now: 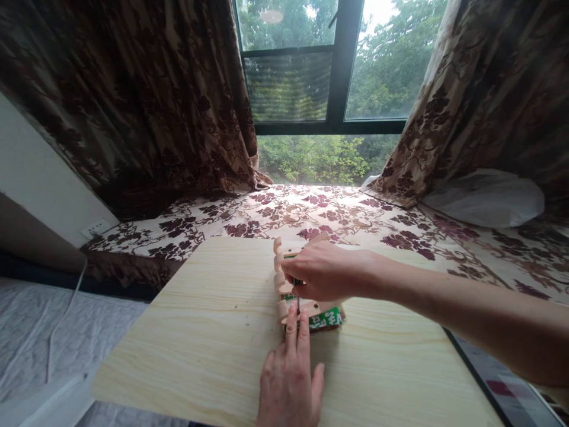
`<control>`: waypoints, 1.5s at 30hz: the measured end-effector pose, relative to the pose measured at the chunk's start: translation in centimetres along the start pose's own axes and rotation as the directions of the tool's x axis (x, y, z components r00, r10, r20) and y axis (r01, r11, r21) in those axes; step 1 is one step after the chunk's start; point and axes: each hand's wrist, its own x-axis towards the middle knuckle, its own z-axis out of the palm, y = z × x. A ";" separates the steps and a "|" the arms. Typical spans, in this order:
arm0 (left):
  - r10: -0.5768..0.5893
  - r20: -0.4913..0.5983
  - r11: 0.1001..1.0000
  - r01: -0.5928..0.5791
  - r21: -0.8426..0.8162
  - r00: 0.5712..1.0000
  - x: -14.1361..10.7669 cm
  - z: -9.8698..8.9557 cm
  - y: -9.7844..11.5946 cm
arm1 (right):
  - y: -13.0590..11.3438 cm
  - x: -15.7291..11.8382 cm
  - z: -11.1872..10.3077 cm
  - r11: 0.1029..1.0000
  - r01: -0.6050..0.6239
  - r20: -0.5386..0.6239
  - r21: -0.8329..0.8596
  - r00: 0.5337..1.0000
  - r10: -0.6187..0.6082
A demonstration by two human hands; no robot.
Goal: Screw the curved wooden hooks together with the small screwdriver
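Note:
On the wooden tabletop lies a pale wooden piece (281,283) with a row of rounded, curled parts along its left side. Beneath it is a green printed packet or box (326,318) with white characters. My right hand (326,273) is closed round a screwdriver (298,303), its thin metal shaft pointing down at the near wooden strip; most of the handle is hidden in the fingers. From the near side my left hand (290,379) reaches in, index and middle fingers stretched out and touching the strip on either side of the shaft's tip. Its thumb stands apart.
The light wood table (191,344) has small dark specks left of the wooden piece. A flat dark-edged panel (498,379) lies at the lower right. Behind are a flower-patterned window seat (306,213), curtains (178,89), and a white plastic bag (484,198).

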 end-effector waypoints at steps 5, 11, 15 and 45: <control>0.010 0.006 1.000 -0.010 0.022 1.000 0.0 -0.1 -0.1 | 0.2 -0.1 -0.5 1.000 -0.013 0.018 -0.018 1.000 0.013; 0.011 0.019 1.000 -0.012 0.011 1.000 0.1 -0.1 -0.1 | -0.1 0.0 -0.4 1.000 0.009 0.017 0.019 1.000 -0.009; 0.004 0.029 1.000 -0.004 0.004 1.000 0.1 -0.1 -0.1 | 0.0 0.0 -0.3 1.000 -0.025 0.003 -0.006 1.000 0.025; -0.066 0.220 0.997 0.071 -0.014 0.973 0.3 -0.8 0.1 | -0.1 -0.5 -0.9 1.000 0.028 0.007 0.002 1.000 -0.028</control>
